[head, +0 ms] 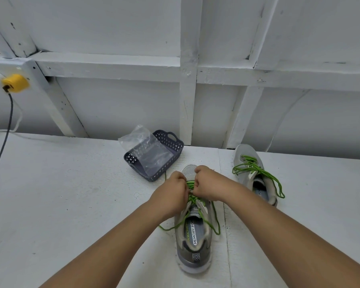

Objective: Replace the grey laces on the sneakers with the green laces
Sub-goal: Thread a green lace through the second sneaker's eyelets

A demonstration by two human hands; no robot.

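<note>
Bright, even, soft overhead light; faint shadows only. Sharp at centre. Wide-angle bending of straight lines toward the edges.

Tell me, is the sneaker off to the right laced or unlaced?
Laced. The right sneaker has a green lace crossing its eyelets, its ends lying loose.

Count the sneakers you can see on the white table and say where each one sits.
2. One sneaker lies in the middle, under both hands, toe pointing away. The other sneaker lies to its right, further back, already laced green. None seems hidden.
</note>
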